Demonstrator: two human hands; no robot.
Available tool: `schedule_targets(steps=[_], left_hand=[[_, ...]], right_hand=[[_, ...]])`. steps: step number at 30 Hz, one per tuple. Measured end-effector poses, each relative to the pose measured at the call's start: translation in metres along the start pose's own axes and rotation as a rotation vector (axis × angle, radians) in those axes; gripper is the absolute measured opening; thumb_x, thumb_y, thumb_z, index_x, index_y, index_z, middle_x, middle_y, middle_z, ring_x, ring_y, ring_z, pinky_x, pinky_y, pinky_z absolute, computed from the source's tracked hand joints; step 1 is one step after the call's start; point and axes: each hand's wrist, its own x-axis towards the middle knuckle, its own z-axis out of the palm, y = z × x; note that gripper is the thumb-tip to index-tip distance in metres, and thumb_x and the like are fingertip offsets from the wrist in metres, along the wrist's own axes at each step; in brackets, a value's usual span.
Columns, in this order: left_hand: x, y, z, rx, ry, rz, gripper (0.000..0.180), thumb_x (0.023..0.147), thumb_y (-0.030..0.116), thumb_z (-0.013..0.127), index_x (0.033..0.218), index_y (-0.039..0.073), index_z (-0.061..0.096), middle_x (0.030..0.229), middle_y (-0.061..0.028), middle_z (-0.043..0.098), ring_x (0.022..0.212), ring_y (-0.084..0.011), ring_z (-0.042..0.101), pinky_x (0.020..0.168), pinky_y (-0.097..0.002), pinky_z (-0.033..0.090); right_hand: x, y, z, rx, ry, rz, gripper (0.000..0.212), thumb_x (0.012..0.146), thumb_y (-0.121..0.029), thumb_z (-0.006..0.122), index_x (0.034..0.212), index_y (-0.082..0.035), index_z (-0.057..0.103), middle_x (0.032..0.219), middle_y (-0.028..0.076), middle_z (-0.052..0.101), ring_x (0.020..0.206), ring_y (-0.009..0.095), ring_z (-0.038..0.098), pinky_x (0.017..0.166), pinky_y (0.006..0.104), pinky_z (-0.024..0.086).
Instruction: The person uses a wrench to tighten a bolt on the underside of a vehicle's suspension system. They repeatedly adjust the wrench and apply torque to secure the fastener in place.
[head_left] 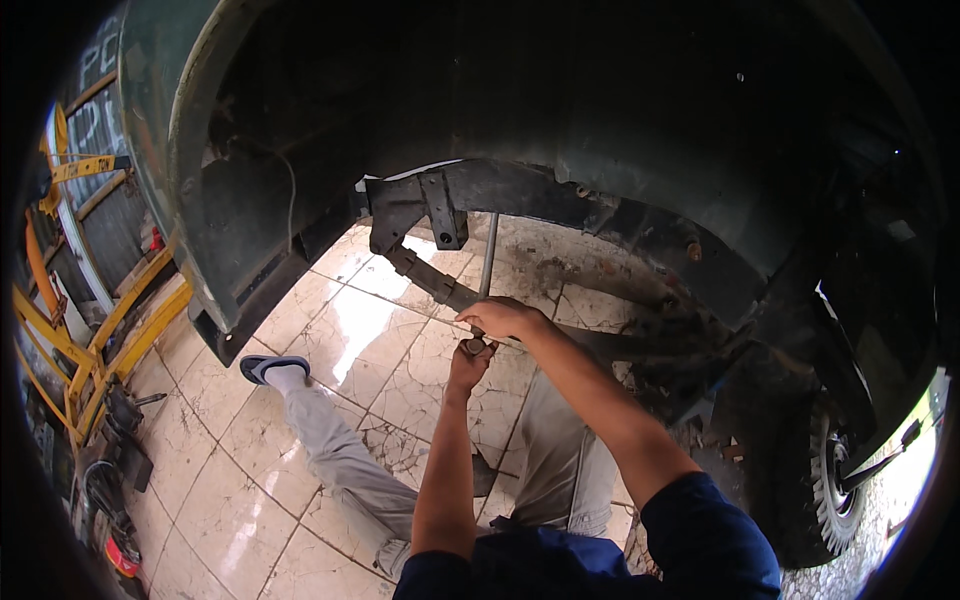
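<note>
Your right hand (503,318) is curled over the flat metal bar (432,280) under the vehicle, w/ fingers wrapped where the upright rod (488,255) meets it. Your left hand (470,362) sits just below, pinching a small round nut (472,347) against the bar's underside. Bar runs from the black bracket (420,210), far left, toward you, above the tiled floor (340,330).

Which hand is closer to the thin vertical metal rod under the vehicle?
Right. The right hand sits at the base of the metal rod, touching it or nearly so. The left hand is lower, beneath the right hand.
</note>
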Motion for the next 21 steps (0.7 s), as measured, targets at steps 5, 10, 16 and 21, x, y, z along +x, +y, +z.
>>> schedule_targets(steps=[5, 10, 16, 21], left_hand=[[0.001, -0.002, -0.003, 0.015, -0.005, 0.023, 0.035, 0.08, 0.031, 0.074, 0.082, 0.005, 0.05, 0.065, 0.0013, 0.053, 0.059, -0.0084, 0.048, 0.056, -0.0245, 0.041], [0.0, 0.001, -0.002, -0.023, 0.022, 0.003, 0.024, 0.083, 0.014, 0.07, 0.081, 0.003, 0.049, 0.067, 0.0004, 0.056, 0.057, -0.0065, 0.047, 0.051, -0.0227, 0.038], [-0.001, 0.007, 0.011, -0.031, -0.027, -0.028, 0.023, 0.084, 0.015, 0.07, 0.082, 0.003, 0.05, 0.068, 0.0011, 0.056, 0.057, -0.0064, 0.046, 0.05, -0.0231, 0.038], [0.002, 0.0, -0.001, -0.015, 0.011, 0.008, 0.031, 0.081, 0.024, 0.073, 0.083, 0.004, 0.05, 0.066, 0.0016, 0.053, 0.058, -0.0081, 0.047, 0.054, -0.0238, 0.04]], right_hand=[[0.0, -0.009, 0.005, 0.154, 0.076, -0.224, 0.028, 0.094, -0.024, 0.049, 0.117, -0.02, 0.064, 0.11, 0.009, 0.066, 0.102, 0.027, 0.062, 0.087, 0.0369, 0.048], [-0.004, -0.019, -0.005, -0.077, -0.011, 0.128, 0.03, 0.094, -0.015, 0.048, 0.119, -0.017, 0.062, 0.114, 0.011, 0.065, 0.102, 0.028, 0.062, 0.087, 0.0355, 0.047], [-0.001, 0.008, 0.005, 0.062, 0.038, -0.045, 0.027, 0.094, -0.02, 0.049, 0.117, -0.016, 0.064, 0.112, 0.011, 0.065, 0.106, 0.027, 0.061, 0.09, 0.036, 0.047], [-0.002, -0.009, 0.002, -0.116, 0.068, -0.03, 0.031, 0.09, -0.013, 0.049, 0.117, -0.017, 0.064, 0.107, 0.014, 0.066, 0.096, 0.031, 0.063, 0.082, 0.0382, 0.048]])
